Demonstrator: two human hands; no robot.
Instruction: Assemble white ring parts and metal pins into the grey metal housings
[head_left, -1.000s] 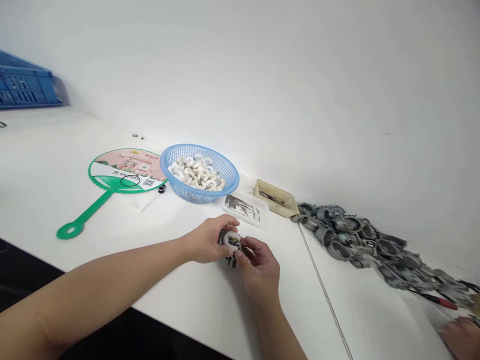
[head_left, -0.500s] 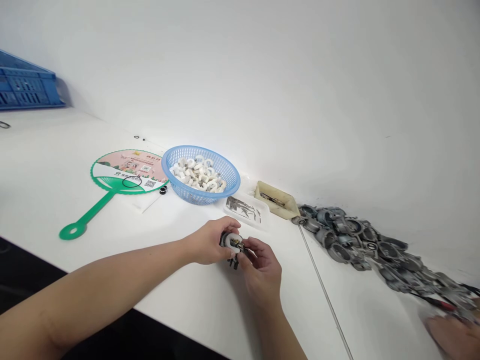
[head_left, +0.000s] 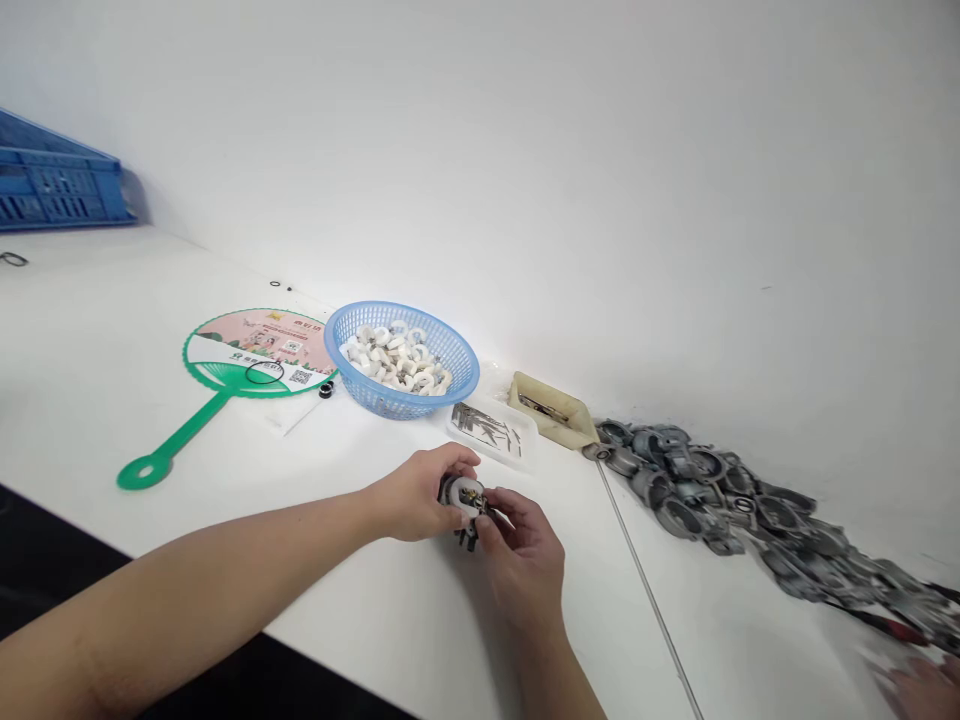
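Between my two hands is a dark metal part with a white ring set in it [head_left: 466, 497]; small brass-coloured bits show inside the ring. My left hand [head_left: 421, 495] grips it from the left, thumb in front and fingers behind. On the right side, my right hand [head_left: 525, 545] pinches its edge with thumb and fingertips. The part's lower end sits close to the white table [head_left: 360, 590]; whether it touches I cannot tell. Just beyond the hands lies a shallow white tray [head_left: 525, 425] with thin dark pins.
A blue basket [head_left: 469, 375] holds white rings. Left of it lies a green-handled fan [head_left: 180, 430], with a small black ring [head_left: 325, 389] nearby. A yellowish box [head_left: 577, 430] and a heap of grey metal housings [head_left: 697, 480] line the wall. Another person's blurred hand [head_left: 919, 685] shows bottom right.
The view has shifted slightly, so the table things sit a little lower. Both hands keep their hold on the part. The other person's hand at bottom right has moved.
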